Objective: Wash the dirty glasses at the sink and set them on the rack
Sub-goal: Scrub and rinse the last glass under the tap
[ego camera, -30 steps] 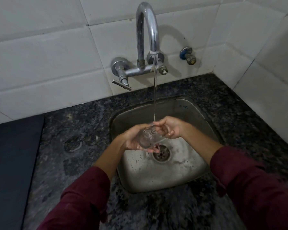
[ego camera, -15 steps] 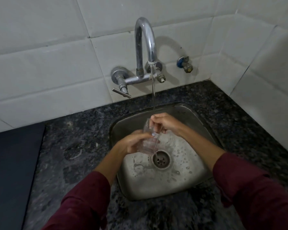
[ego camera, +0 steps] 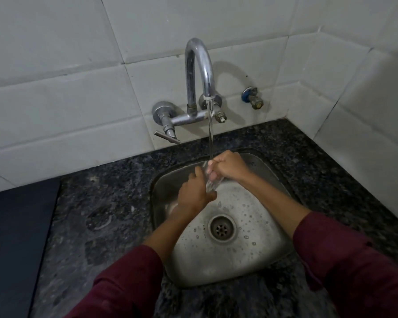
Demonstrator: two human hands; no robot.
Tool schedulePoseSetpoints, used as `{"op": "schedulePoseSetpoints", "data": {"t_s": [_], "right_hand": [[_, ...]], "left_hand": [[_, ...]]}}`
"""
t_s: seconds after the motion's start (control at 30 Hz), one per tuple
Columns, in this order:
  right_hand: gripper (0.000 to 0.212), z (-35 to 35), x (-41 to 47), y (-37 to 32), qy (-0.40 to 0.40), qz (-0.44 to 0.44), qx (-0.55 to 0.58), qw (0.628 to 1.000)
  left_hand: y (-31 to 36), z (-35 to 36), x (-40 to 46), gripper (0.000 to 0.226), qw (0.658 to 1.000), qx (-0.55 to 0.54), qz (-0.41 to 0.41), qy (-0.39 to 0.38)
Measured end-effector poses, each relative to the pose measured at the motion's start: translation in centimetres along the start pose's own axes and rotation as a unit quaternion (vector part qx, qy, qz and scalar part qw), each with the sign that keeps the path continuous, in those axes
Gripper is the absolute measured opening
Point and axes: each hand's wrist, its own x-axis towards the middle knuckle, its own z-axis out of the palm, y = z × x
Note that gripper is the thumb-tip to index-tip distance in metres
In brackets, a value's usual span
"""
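Both hands hold one clear glass (ego camera: 213, 182) over the back of the steel sink (ego camera: 271, 246), right under the thin stream of water (ego camera: 210, 134) from the curved tap (ego camera: 199, 72). The left hand (ego camera: 194, 195) wraps the lower part of the glass, and the right hand (ego camera: 228, 166) is closed over its upper end, fingers curled at the rim. The glass is wet and probably slick, so the likeliest slip is a loosened grip during a turn, which would drop it onto the hard steel near the drain (ego camera: 221, 228) and might chip it. Knocking the rim against the spout looks less likely, since the two are well apart. Around the sink lies a dark speckled stone counter (ego camera: 106, 214), with a flat dark slab (ego camera: 16, 237) at the left edge. Pale tiles (ego camera: 67, 106) cover the corner walls, and a small blue valve (ego camera: 252, 97) sits beside the tap. No rack is in view.
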Motion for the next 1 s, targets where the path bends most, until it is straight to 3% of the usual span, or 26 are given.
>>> {"op": "schedulePoseSetpoints", "data": {"t_s": [0.07,0.13,0.17,0.23,0.27,0.3,0.37,0.43,0.57,0.67,0.77,0.83,0.93,1.0], "right_hand": [[0.013,0.1,-0.2,-0.1,0.023,-0.014,-0.034,0.999],[0.015,-0.3,-0.5,-0.1,0.037,-0.037,-0.036,0.998],[0.018,-0.6,-0.7,-0.1,0.020,-0.043,-0.010,0.999],[0.023,-1.1,-1.2,-0.1,-0.028,-0.072,0.035,0.996],[0.024,-1.3,-1.4,-0.2,-0.045,-0.085,0.054,0.994],[0.024,-1.4,-1.4,-0.3,-0.057,-0.095,0.072,0.991],[0.026,-1.4,-1.2,-0.6,-0.060,-0.097,0.074,0.991],[0.028,-1.2,-1.0,-0.8,-0.047,-0.084,0.056,0.994],[0.029,-0.6,-0.6,-1.4,0.006,-0.048,0.009,0.999],[0.023,-0.1,-0.2,-2.3,0.009,-0.003,-0.036,0.999],[0.015,0.2,0.0,-2.5,0.015,0.025,-0.067,0.997],[0.023,0.2,-0.2,-2.2,0.018,0.021,-0.042,0.999],[0.032,-0.4,-0.5,-1.6,0.016,-0.023,0.010,1.000],[0.032,-0.8,-0.7,-1.2,-0.005,-0.056,0.057,0.997]], "left_hand": [[-0.5,0.2,0.1,0.073,0.999,-0.004,0.030,0.012],[-1.1,-0.4,0.5,0.073,0.987,-0.147,0.046,-0.043],[-1.3,-1.1,0.6,0.069,0.961,-0.260,0.039,-0.087],[-1.9,-2.1,1.1,0.050,0.859,-0.475,0.013,-0.190],[-2.1,-2.3,1.3,0.040,0.808,-0.538,0.006,-0.239],[-2.1,-2.5,1.4,0.032,0.780,-0.565,0.004,-0.269],[-2.0,-2.5,1.5,0.028,0.791,-0.556,0.001,-0.255],[-1.4,-2.5,1.5,0.032,0.843,-0.506,0.001,-0.185],[0.2,-2.9,1.7,0.054,0.961,-0.270,-0.014,-0.053],[0.8,-2.3,1.3,0.068,0.995,-0.093,0.018,0.007],[1.0,-1.1,0.7,0.075,0.998,-0.005,0.025,0.055],[0.5,-1.0,0.9,0.080,0.997,-0.032,0.042,0.051],[-0.4,-2.1,1.3,0.081,0.972,-0.227,0.043,-0.045],[-0.9,-2.7,1.4,0.060,0.886,-0.444,0.008,-0.137]]}}
